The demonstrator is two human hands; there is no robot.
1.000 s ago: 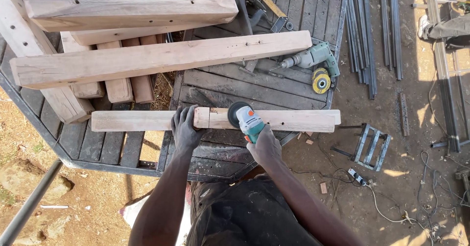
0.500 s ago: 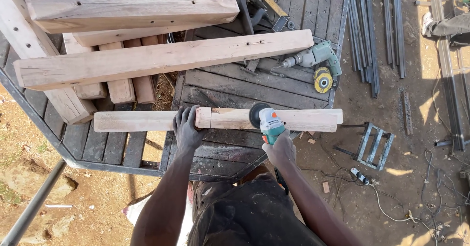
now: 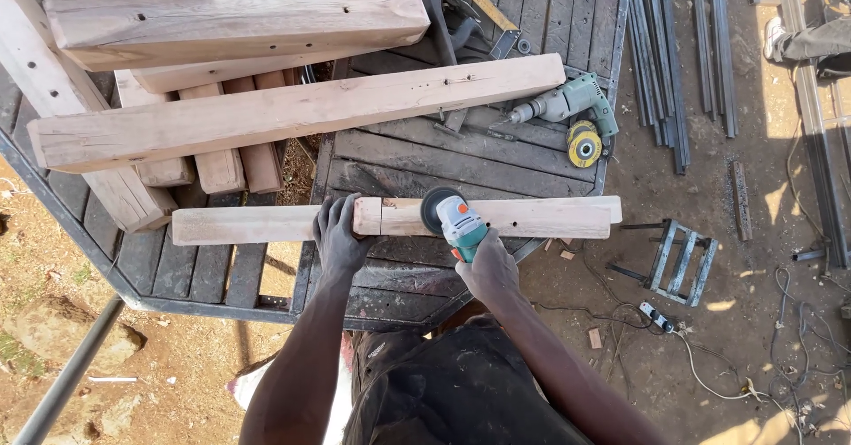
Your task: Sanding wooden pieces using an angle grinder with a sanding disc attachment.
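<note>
Left hand (image 3: 341, 237) fingers wrapped over pale squared wooden beam (image 3: 496, 218) lying along near edge of dark slatted metal table (image 3: 417, 157). Right hand (image 3: 487, 268) fingers closed around teal-and-white angle grinder (image 3: 454, 219), disc on beam top.

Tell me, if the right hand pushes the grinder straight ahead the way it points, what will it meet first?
The right hand points the grinder away from the body. Its disc already lies on the wooden beam, so that comes first. Beyond, probably the dark metal table; depth is unclear.
</note>
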